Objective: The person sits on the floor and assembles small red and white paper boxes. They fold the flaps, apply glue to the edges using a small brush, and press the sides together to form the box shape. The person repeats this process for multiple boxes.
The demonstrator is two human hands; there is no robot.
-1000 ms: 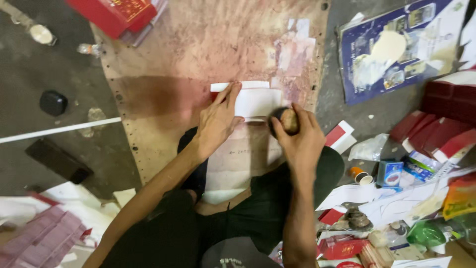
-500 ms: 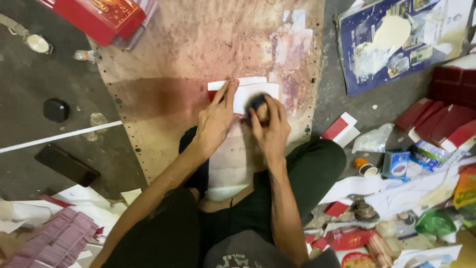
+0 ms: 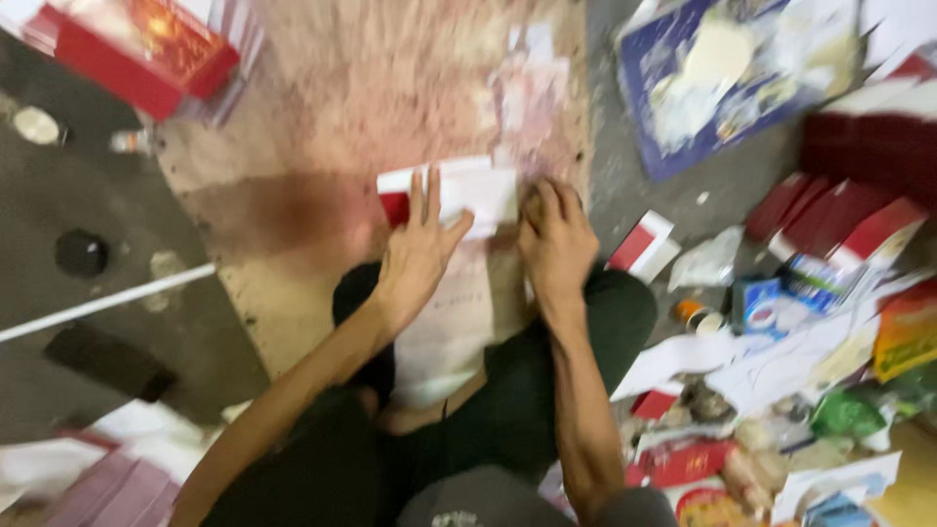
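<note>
I sit on the floor at a stained brown board (image 3: pixel 322 117). A white card with a red edge (image 3: pixel 478 190) lies flat on it. My left hand (image 3: pixel 415 259) presses down on the card's left part, fingers spread. My right hand (image 3: pixel 554 244) is curled knuckles-up at the card's right edge. The small round object it held a moment ago is hidden under the fingers. A white sheet (image 3: pixel 454 322) lies between my knees below the card.
Red boxes (image 3: pixel 137 49) sit at the top left and more red boxes (image 3: pixel 849 205) at the right. A blue sheet (image 3: pixel 712 78) lies top right, a small red-and-white box (image 3: pixel 644 244) by my right hand. A white rod (image 3: pixel 98 303) and black lid (image 3: pixel 80 252) lie left. Paper litter fills the lower right.
My right hand, gripping a small round object, moved left from the card's right end and pressed down on it. My left hand stayed on the card.
</note>
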